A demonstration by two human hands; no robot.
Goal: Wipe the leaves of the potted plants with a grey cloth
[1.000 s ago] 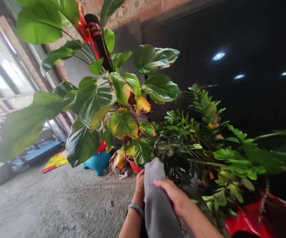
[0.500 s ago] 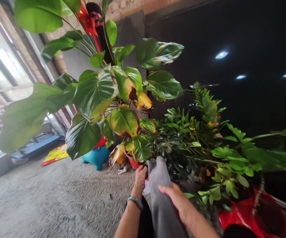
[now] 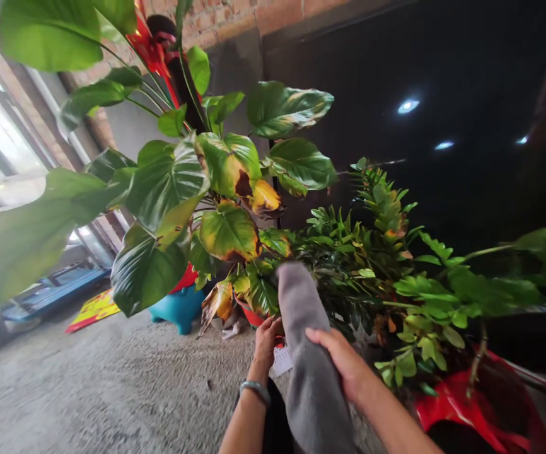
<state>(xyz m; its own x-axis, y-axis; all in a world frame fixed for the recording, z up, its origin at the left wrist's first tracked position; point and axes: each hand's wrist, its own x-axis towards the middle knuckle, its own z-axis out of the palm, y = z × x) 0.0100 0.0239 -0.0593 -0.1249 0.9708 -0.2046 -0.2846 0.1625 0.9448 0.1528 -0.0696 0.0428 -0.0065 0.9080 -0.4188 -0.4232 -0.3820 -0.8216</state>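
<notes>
A grey cloth (image 3: 307, 353) stands upright between my hands, low in the middle of the head view. Fingers of my right hand (image 3: 343, 364) are laid over the cloth's right side, pressing on it. On the cloth's left edge my left hand (image 3: 266, 343), with a grey bracelet at the wrist, grips the cloth near its middle. Just behind the cloth's top hangs a leaf (image 3: 261, 291) of a big-leaved plant (image 3: 178, 183) with yellowing and brown leaves. A bushier small-leaved plant (image 3: 372, 258) spreads to the right of the cloth.
A red pot (image 3: 462, 410) sits at the lower right. A turquoise pot (image 3: 178, 309) and a red pot rim (image 3: 251, 315) stand behind on the gravelly concrete floor (image 3: 112, 384). A brick wall and a dark panel rise behind; a blue cart (image 3: 50, 296) and yellow sign (image 3: 93, 308) lie left.
The cloth has risen with both hands, its top now reaching the lower leaves of the big plant. The view shifted slightly.
</notes>
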